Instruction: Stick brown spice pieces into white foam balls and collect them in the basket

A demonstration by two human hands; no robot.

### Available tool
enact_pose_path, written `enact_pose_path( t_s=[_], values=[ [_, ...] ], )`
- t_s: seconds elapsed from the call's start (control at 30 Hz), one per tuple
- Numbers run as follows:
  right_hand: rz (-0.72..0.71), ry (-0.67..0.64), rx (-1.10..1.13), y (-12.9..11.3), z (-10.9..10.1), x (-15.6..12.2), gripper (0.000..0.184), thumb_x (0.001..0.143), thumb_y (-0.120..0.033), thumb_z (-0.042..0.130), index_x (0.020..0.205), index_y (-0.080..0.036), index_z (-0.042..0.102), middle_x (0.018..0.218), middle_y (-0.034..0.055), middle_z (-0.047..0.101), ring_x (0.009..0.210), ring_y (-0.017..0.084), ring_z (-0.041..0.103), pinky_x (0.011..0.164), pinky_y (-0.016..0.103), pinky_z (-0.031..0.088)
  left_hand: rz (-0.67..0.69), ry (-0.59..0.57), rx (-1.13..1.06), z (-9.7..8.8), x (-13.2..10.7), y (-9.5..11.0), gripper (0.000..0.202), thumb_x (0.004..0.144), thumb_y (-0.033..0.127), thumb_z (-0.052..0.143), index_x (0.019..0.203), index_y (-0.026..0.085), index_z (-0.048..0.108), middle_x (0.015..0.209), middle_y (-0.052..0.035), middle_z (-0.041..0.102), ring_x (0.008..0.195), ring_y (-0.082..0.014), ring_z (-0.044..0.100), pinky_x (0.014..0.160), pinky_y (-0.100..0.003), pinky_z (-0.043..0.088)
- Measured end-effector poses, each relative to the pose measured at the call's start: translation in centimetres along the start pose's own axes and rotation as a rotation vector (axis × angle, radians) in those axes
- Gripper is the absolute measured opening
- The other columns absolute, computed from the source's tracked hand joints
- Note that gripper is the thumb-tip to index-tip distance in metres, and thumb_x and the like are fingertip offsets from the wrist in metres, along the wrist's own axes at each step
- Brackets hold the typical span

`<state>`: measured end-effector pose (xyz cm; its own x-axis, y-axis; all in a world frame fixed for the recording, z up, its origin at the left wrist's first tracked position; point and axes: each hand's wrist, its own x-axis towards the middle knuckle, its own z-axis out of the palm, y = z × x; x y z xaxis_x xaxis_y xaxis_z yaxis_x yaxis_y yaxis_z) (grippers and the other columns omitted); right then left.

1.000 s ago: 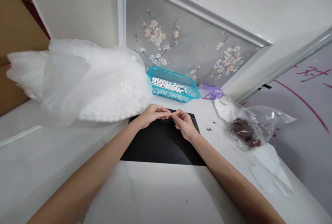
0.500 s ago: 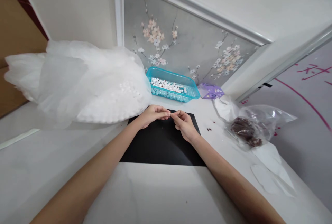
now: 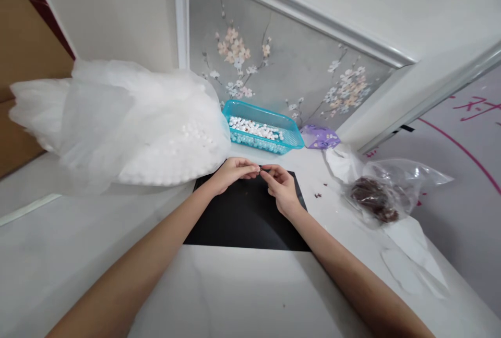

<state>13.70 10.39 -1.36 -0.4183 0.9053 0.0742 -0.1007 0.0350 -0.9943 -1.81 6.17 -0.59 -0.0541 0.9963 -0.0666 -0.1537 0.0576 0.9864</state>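
Observation:
Over the far part of a black mat (image 3: 242, 218), my two hands meet fingertip to fingertip. My left hand (image 3: 237, 172) is closed, pinching a small white bead-like piece (image 3: 258, 169) between thumb and fingers. Closed in a pinch against it is my right hand (image 3: 281, 184), with a tiny dark piece at its fingertips, mostly hidden. Behind the hands stands a turquoise basket (image 3: 291, 140) holding many small white pieces with a few brown specks among them. Small brown pieces (image 3: 318, 195) lie on the white table to the right of the mat.
A big translucent bag (image 3: 156, 134) full of white pieces bulges at the left. To the right lie a clear bag (image 3: 370, 194) of brown pieces, white tissue (image 3: 340, 163) and a purple packet (image 3: 320, 137). A framed flower picture (image 3: 282, 51) stands behind.
The right hand's fingers have shifted slightly at the white piece, the index finger lifting a little. A dark bit now shows between the fingertips. The view has moved very slightly.

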Motion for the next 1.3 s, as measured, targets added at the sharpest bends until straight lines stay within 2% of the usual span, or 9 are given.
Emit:
enact_pose_path(
  t_s=[0.17, 0.43, 0.73, 0.9, 1.03, 1.3],
  values=[
    [-0.070, 0.023, -0.117, 0.61, -0.19, 0.13, 0.026, 0.068, -0.038, 0.070, 0.086, -0.019, 0.065, 0.056, -0.0074, 0.036, 0.042, 0.003, 0.029, 0.035, 0.019, 0.019, -0.011, -0.007, 0.021, 0.05, 0.01, 0.09, 0.027, 0.066, 0.037, 0.071, 0.080, 0.013, 0.069, 0.074, -0.0051, 0.069, 0.072, -0.0136, 0.061, 0.075, -0.029, 0.046],
    [-0.051, 0.013, -0.070, 0.72, -0.18, 0.17, 0.026, 0.070, -0.040, 0.068, 0.083, -0.019, 0.062, 0.061, -0.0061, 0.044, 0.041, 0.002, 0.027, 0.035, 0.019, 0.018, -0.012, -0.021, 0.030, 0.10, 0.00, 0.20, 0.027, 0.067, 0.038, 0.070, 0.079, 0.014, 0.069, 0.076, -0.0053, 0.070, 0.073, -0.0138, 0.061, 0.074, -0.028, 0.046],
    [-0.024, 0.011, -0.023, 0.73, -0.17, 0.22, 0.028, 0.072, -0.043, 0.065, 0.086, -0.019, 0.062, 0.061, -0.0064, 0.043, 0.040, 0.002, 0.022, 0.035, 0.020, 0.015, -0.007, -0.049, 0.034, 0.12, -0.06, 0.26, 0.032, 0.064, 0.039, 0.073, 0.084, 0.014, 0.070, 0.082, -0.0063, 0.070, 0.076, -0.0145, 0.062, 0.077, -0.030, 0.046],
    [-0.110, 0.025, -0.105, 0.66, -0.29, 0.05, 0.031, 0.070, -0.036, 0.068, 0.096, -0.022, 0.060, 0.066, -0.0067, 0.040, 0.043, 0.002, 0.029, 0.037, 0.020, 0.019, -0.015, -0.041, 0.015, 0.16, -0.03, 0.27, 0.033, 0.066, 0.043, 0.070, 0.082, 0.014, 0.069, 0.079, -0.0054, 0.069, 0.076, -0.0141, 0.062, 0.078, -0.030, 0.046],
    [-0.183, 0.032, -0.219, 0.40, -0.15, -0.10, 0.027, 0.068, -0.033, 0.070, 0.089, -0.020, 0.060, 0.065, -0.0068, 0.040, 0.044, 0.003, 0.030, 0.041, 0.020, 0.024, -0.021, -0.037, 0.019, 0.22, -0.07, 0.34, 0.032, 0.064, 0.042, 0.072, 0.081, 0.015, 0.070, 0.076, -0.0046, 0.069, 0.073, -0.0133, 0.061, 0.076, -0.029, 0.046],
    [-0.203, 0.080, -0.268, -0.12, 0.23, -0.45, 0.021, 0.069, -0.033, 0.068, 0.081, -0.018, 0.059, 0.061, -0.0060, 0.041, 0.044, 0.004, 0.031, 0.042, 0.021, 0.023, -0.019, -0.046, 0.031, 0.15, -0.04, 0.32, 0.030, 0.065, 0.041, 0.071, 0.079, 0.015, 0.071, 0.077, -0.0046, 0.069, 0.071, -0.0125, 0.060, 0.074, -0.028, 0.045]
  ],
)
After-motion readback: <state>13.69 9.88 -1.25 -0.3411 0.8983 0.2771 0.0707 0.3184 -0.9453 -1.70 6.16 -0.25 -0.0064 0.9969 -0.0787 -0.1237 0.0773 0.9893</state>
